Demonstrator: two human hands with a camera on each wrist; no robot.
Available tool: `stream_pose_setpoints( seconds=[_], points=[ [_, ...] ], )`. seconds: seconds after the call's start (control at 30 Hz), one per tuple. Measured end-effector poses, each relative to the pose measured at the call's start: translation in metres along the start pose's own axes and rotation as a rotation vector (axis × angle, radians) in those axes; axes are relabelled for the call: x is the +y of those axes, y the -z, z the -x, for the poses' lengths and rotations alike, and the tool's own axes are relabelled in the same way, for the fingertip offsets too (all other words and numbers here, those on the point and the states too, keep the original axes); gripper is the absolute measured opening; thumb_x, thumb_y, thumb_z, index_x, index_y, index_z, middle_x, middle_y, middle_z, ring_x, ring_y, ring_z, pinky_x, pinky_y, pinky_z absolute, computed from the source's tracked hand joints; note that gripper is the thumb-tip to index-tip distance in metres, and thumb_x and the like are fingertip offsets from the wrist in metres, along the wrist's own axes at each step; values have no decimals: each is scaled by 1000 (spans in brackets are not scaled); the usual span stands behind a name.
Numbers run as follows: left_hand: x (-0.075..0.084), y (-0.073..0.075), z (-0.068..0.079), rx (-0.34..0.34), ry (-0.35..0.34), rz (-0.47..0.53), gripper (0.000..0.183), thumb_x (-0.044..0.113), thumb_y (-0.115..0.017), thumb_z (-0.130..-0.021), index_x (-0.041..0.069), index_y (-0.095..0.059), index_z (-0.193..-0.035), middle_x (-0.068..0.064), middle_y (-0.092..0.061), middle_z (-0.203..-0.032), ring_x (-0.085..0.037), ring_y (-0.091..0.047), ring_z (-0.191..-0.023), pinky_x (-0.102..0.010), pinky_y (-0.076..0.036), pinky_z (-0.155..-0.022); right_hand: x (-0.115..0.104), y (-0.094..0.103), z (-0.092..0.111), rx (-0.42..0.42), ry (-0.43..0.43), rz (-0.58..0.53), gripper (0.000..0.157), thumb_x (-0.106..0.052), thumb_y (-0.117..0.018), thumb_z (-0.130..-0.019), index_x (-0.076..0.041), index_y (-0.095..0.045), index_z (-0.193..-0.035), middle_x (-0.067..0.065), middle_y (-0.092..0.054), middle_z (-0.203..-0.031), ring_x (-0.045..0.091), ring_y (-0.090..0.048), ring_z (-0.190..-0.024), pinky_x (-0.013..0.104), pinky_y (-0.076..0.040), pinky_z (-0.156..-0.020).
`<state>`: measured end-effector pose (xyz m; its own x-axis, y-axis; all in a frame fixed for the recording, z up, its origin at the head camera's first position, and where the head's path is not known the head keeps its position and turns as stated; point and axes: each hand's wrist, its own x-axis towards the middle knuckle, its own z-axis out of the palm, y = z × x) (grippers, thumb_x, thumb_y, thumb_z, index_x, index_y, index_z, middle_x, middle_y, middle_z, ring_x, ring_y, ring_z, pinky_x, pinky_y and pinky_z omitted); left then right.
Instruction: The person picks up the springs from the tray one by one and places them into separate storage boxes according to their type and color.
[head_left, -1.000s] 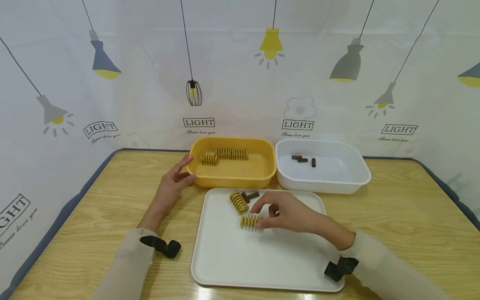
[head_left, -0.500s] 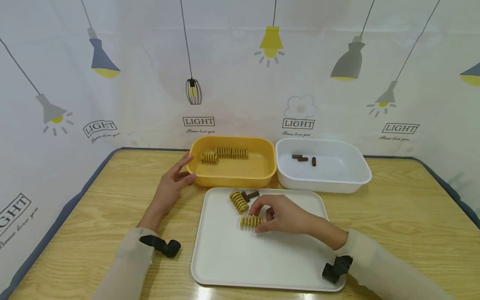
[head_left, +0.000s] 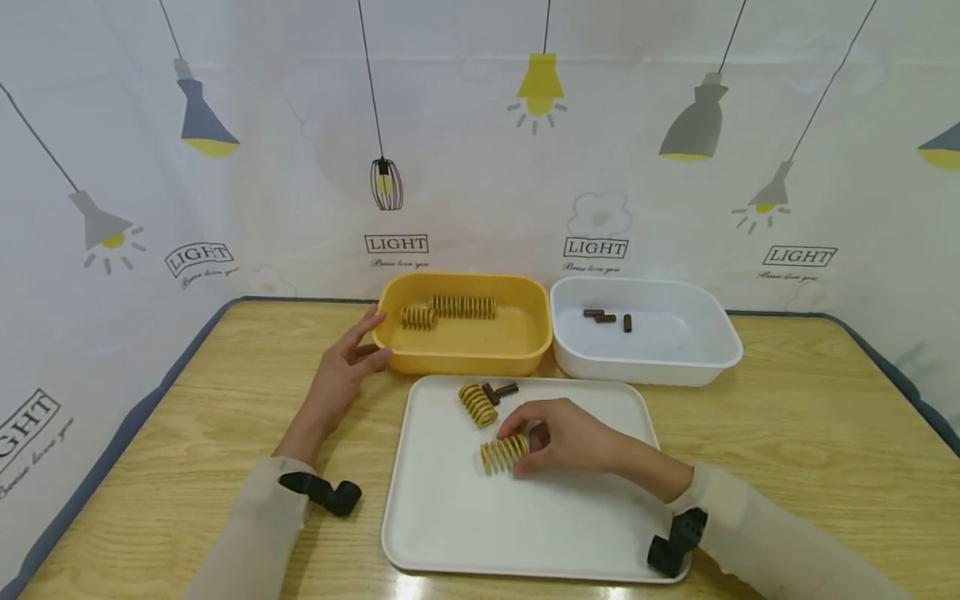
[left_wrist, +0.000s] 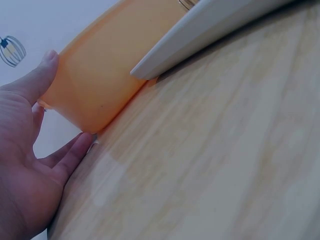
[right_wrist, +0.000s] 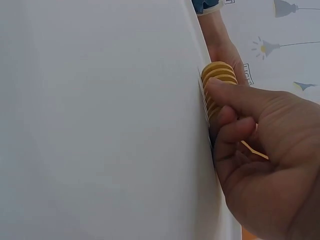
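In the head view, my right hand (head_left: 573,437) pinches the right end of a yellow coil spring (head_left: 498,455) between thumb and fingers, close over a white tray (head_left: 480,525). The right wrist view shows the thumb across the coils of this yellow spring (right_wrist: 218,69). Behind it on the tray lie another yellow coil spring (head_left: 477,405) and small brown springs (head_left: 507,390). My left hand (head_left: 339,379) rests its fingers and thumb against the left end of a yellow bin (head_left: 480,364). In the left wrist view the thumb lies along the wall of that bin (left_wrist: 100,75).
Several yellow springs (head_left: 465,307) lie in the left part of the yellow bin. A white bin (head_left: 645,372) stands beside it, holding small brown springs (head_left: 627,323). Both stand behind the tray on a wooden table (head_left: 787,417), with a printed curtain (head_left: 480,167) at the back.
My right hand has closed on the front yellow spring and moved slightly toward me. The spring now sits a little nearer and tilted. My left hand has stayed at the yellow bin.
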<state>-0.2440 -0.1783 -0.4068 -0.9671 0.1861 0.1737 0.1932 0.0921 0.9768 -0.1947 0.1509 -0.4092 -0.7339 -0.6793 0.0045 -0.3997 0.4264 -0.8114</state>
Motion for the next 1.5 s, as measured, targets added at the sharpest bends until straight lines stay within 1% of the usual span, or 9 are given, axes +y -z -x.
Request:
stream_pose_setpoints(
  seconds=[0.23, 0.4, 0.6, 0.8, 1.0, 1.13, 1.23, 1.4, 1.5],
  points=[
    [1, 0, 0, 0, -6, 5, 57, 6, -59, -95, 4, -36, -147, -3, -17, -159, -33, -48, -113, -18, -49, -85, 2, -1, 0, 15, -6, -27, 35, -17, -85, -72, -12, -70, -104, -2, -62, -82, 9, -54, -68, 20, -46, -60],
    [0, 1, 0, 1, -6, 1, 57, 7, -60, -95, 5, -37, -147, -2, -17, -159, -33, -48, -113, -18, -49, -85, 3, 0, 0, 12, -38, -47, 33, -18, -85, -72, -15, -71, -102, -3, -62, -79, 8, -55, -69, 20, -47, -61],
    [-2, 0, -1, 0, -7, 3, 58, 8, -60, -95, 5, -37, -147, -1, -18, -158, -35, -47, -115, -18, -48, -86, 2, 1, 2, 2, -59, -81, 33, -18, -85, -72, -14, -71, -102, 0, -63, -78, 9, -55, -67, 20, -47, -59],
    [-2, 0, -2, 2, -13, 5, 58, 8, -60, -95, 5, -37, -147, -2, -18, -158, -35, -48, -115, -18, -49, -85, -5, 7, 2, 31, -71, -140, 35, -15, -85, -71, -13, -71, -103, 4, -61, -75, 12, -55, -64, 21, -47, -54],
    [-1, 0, -1, 3, -5, 8, 58, 6, -60, -95, 4, -36, -147, -3, -17, -158, -30, -50, -111, -18, -49, -85, -19, 14, 0, 45, -77, -100, 35, -10, -84, -73, -8, -70, -105, 5, -59, -77, 13, -53, -66, 20, -46, -57],
    [-1, 0, -1, 3, -1, 5, 57, 6, -60, -95, 5, -36, -147, -2, -18, -158, -30, -50, -112, -19, -49, -86, -26, 19, -2, 62, -97, -89, 36, -7, -82, -74, -5, -69, -107, 5, -57, -75, 16, -51, -66, 20, -42, -53],
    [-1, 0, -1, 4, 4, 2, 57, 7, -60, -95, 5, -36, -147, -2, -18, -158, -30, -49, -112, -18, -49, -86, -26, 23, -5, 68, -102, -88, 37, -11, -82, -75, -7, -69, -109, 4, -57, -75, 15, -52, -67, 20, -41, -52],
    [-1, 0, -1, 10, 7, 0, 57, 7, -60, -95, 5, -37, -147, 0, -18, -158, -31, -49, -113, -18, -49, -86, -24, 31, -13, 85, -81, -82, 40, -23, -83, -75, -11, -69, -110, 5, -60, -79, 14, -53, -68, 23, -44, -55],
    [-1, 0, -1, 11, 3, 1, 57, 7, -60, -94, 5, -37, -147, 0, -19, -158, -31, -49, -113, -18, -49, -86, -27, 37, -19, 108, -93, -68, 42, -26, -83, -75, -11, -68, -111, 6, -60, -77, 16, -53, -68, 25, -44, -56]
  ],
)
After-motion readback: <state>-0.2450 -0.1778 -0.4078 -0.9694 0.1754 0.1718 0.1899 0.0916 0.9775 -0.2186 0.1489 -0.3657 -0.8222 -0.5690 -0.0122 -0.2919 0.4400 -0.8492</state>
